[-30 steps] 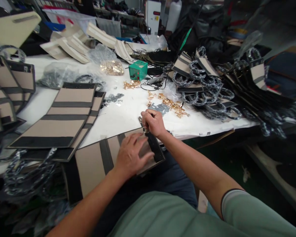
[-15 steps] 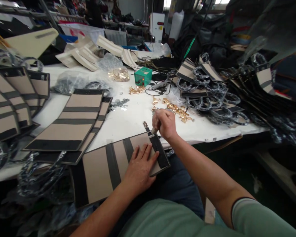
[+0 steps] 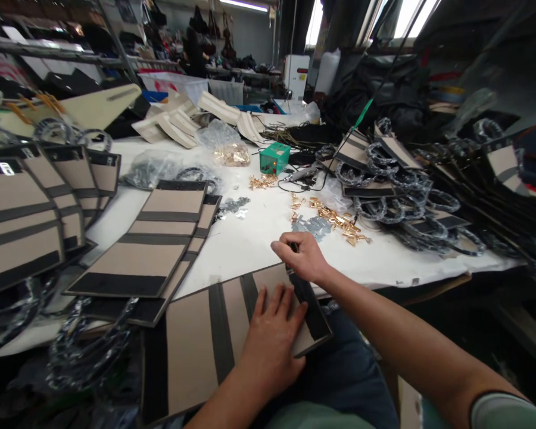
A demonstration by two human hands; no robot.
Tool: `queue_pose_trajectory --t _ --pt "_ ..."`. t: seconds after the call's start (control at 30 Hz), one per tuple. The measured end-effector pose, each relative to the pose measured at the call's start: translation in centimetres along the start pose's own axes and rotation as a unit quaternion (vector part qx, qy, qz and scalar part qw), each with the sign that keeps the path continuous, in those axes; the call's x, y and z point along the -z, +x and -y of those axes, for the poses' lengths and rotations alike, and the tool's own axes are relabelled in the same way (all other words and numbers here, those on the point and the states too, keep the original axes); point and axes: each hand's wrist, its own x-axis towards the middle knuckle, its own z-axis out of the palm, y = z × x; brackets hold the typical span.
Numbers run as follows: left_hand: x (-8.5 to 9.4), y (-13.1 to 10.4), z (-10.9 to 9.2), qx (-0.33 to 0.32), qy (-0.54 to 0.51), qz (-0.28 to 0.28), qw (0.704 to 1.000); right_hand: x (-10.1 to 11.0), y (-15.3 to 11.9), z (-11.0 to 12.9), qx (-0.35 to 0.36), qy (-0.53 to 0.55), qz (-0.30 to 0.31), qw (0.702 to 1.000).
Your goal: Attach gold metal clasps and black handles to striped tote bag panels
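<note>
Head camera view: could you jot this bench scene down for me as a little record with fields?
Left hand: left hand lies flat, fingers spread, on the striped panel.
Right hand: right hand is closed at the panel's dark top edge; what it grips is hidden.
Panel: beige with dark bands, half on the white table, half over the lap.
Nearby: gold metal fittings, green box, stack of similar panels.
Right side: pile of wrapped handles.

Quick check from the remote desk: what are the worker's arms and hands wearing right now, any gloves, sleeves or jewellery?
Both hands are bare: no gloves, rings or watch visible on the left hand or right hand. Forearms are uncovered. The right arm ends in a short pale green sleeve with a dark trimmed cuff; the left sleeve is out of view.
</note>
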Motion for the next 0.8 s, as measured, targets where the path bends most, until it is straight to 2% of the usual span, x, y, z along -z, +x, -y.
queue_pose_trajectory --t 0.1,0.17,0.3,0.43,0.6,0.7,0.8 --pt "-0.6 0.1 0.4 -0.004 0.0 -0.002 1.0 0.0 3.7 0.2 -0.01 -0.117 0.02 0.993" --pt "-1.2 0.2 0.7 -0.011 -0.004 0.001 1.0 -0.5 6.9 -0.8 -0.03 -0.208 0.026 0.977" --pt "-1.8 0.4 1.3 -0.024 -0.028 0.023 0.999 -3.2 13.2 -4.4 -0.074 -0.351 0.073 0.931" --pt "-0.9 0.7 1.9 -0.047 -0.063 0.069 0.995 -6.0 17.7 -7.0 -0.094 -0.387 0.086 0.913" --pt "0.1 1.0 1.9 -0.045 -0.072 0.086 0.993 -7.5 20.0 -8.3 -0.121 -0.399 0.109 0.902" --pt "0.1 1.0 1.6 -0.035 -0.06 0.082 0.994 -7.2 20.7 -8.3 -0.135 -0.394 0.117 0.902" --pt "0.0 1.0 1.3 -0.023 -0.039 0.069 0.997 -6.1 20.8 -7.4 -0.124 -0.374 0.128 0.91"
